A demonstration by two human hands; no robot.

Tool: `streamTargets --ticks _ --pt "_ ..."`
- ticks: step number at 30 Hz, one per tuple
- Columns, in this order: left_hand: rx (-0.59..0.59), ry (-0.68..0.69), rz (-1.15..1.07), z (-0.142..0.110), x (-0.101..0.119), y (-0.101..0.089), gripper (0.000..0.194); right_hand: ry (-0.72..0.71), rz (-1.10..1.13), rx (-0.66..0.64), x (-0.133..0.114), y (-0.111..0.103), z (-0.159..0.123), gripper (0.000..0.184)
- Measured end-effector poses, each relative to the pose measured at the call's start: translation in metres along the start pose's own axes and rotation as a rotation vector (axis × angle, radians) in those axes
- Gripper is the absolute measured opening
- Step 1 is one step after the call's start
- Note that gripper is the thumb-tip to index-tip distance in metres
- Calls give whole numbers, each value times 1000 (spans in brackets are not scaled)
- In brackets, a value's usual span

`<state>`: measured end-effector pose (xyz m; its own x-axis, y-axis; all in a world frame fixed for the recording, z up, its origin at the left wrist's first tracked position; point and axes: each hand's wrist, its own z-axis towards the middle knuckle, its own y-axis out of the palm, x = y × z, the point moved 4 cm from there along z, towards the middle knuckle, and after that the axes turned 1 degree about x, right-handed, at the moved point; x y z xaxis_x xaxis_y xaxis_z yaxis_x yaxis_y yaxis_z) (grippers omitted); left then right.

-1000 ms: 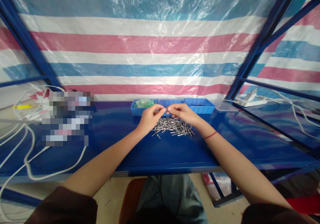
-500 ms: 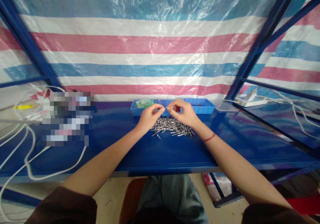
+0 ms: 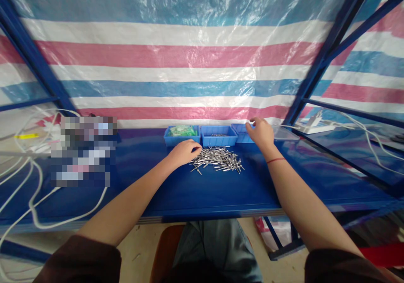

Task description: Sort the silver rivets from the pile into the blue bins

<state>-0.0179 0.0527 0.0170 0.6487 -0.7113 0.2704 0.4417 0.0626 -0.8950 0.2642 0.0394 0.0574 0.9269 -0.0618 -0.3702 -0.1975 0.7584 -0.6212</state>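
A heap of small metal pins [image 3: 217, 162] lies on the blue bench top [image 3: 202, 190]. My left hand [image 3: 184, 153] rests at the heap's left edge, fingers curled down with the tips against the pins. My right hand [image 3: 260, 132] is stretched to the back right over the right blue tray [image 3: 240, 130], its fingertips pinched together. What either hand holds is too small to see. The middle blue tray [image 3: 219, 140] has a few metal pieces in it. The left blue tray [image 3: 181, 138] holds green bits.
A clear plastic box [image 3: 286, 134] sits right of the trays. White cables [image 3: 41, 198] loop over the bench's left side, beside a blurred patch. More white cables and a white power strip [image 3: 318, 127] lie at the right. Behind hangs a striped tarp, framed by blue posts.
My hands, pinched together on a pin above the heap, have parted. The right hand has moved back and right to the right tray. The left hand has dropped to the heap's edge.
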Motion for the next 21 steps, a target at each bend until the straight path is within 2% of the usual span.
streamTargets --ticks 4,10,14,17,21 --pt "-26 -17 -6 0 1 1 28 1 -54 -39 2 7 -2 34" --pt "-18 -35 -61 1 -2 5 21 -164 43 -94 -27 10 -9 29" --pt "0 11 -86 1 -4 7 18 -295 138 -153 -47 12 -17 24" --pt "35 29 -88 2 -4 5 18 -382 245 -268 -63 16 -25 19" --pt "165 -20 -194 3 0 -2 18 -450 470 -498 -83 23 -42 17"
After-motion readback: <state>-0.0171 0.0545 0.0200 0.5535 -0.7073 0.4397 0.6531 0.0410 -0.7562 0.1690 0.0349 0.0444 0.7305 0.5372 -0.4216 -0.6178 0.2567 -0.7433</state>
